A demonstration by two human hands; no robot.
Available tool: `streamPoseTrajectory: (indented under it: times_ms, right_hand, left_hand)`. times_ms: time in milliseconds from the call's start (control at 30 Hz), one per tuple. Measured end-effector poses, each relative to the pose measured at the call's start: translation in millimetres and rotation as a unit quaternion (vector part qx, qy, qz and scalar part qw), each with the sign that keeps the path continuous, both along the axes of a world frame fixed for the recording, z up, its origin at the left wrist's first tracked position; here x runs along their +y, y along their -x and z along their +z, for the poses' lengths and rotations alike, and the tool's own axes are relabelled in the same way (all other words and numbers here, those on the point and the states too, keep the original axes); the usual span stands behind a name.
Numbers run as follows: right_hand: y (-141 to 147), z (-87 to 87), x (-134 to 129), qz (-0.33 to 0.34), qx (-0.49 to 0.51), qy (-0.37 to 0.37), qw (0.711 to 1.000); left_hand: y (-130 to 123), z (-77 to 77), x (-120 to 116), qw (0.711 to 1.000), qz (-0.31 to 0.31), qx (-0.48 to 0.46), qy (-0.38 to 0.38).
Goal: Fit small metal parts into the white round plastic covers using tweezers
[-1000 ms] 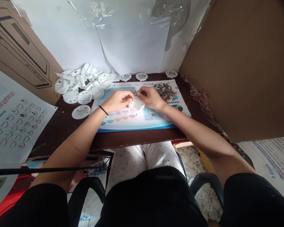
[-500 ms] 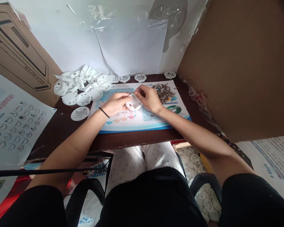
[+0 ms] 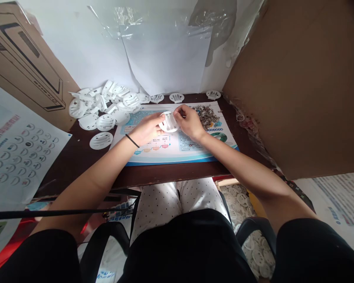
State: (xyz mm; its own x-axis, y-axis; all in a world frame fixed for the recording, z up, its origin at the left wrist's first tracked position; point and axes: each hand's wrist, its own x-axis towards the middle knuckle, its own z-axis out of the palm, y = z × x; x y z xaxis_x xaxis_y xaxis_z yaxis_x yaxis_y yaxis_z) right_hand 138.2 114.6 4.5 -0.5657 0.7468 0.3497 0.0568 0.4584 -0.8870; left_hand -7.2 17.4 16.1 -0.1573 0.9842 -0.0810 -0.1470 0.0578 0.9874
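Both my hands hold a round white plastic disc with slots [image 3: 168, 122] above the printed mat. My left hand [image 3: 146, 128] grips its left side, with a thin black band [image 3: 132, 140] on that wrist. My right hand [image 3: 188, 122] pinches its right edge with the fingertips. Anything small between those fingertips is hidden. Just beyond my right hand lies a heap of small metal parts [image 3: 206, 116]. A large pile of similar white plastic pieces [image 3: 100, 103] lies to the left of my left hand.
The blue-and-white printed mat [image 3: 177, 155] lies on a dark wooden table [image 3: 76, 161]. Several white discs stand along the back edge. A cardboard sheet [image 3: 295, 78] rises at right, and a box [image 3: 26, 67] at left. More white discs [image 3: 238, 200] fill a box below the table.
The white disc has turned in my hands and risen slightly up the view. My right hand has shifted its grip to the disc's right edge.
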Motion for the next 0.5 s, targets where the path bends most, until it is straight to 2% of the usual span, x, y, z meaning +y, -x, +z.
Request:
streamPoseTrajectory:
  times_ms: [133, 233, 333, 400, 500]
  right_hand:
    - [2, 0.3, -2, -0.004, 0.004, 0.054, 0.999]
    - [0, 4.4, 1, 0.010, -0.005, 0.129, 0.992]
    - [-7, 11.5, 6, 0.027, 0.018, 0.155, 0.987]
    - [-11, 16.9, 10, 0.031, 0.048, 0.185, 0.981]
    - [-14, 23.1, 14, 0.068, 0.109, 0.281, 0.951]
  left_hand:
    - [-6, 0.9, -2, 0.999, -0.032, -0.021, 0.031]
    - [-6, 2.8, -2, 0.999, 0.013, -0.006, 0.050]
    - [-5, 4.8, -1, 0.994, 0.058, 0.031, 0.083]
    - [-3, 4.2, -1, 0.991, 0.063, 0.053, 0.102]
    - [-2, 0.5, -1, 0.989, 0.062, 0.098, 0.095]
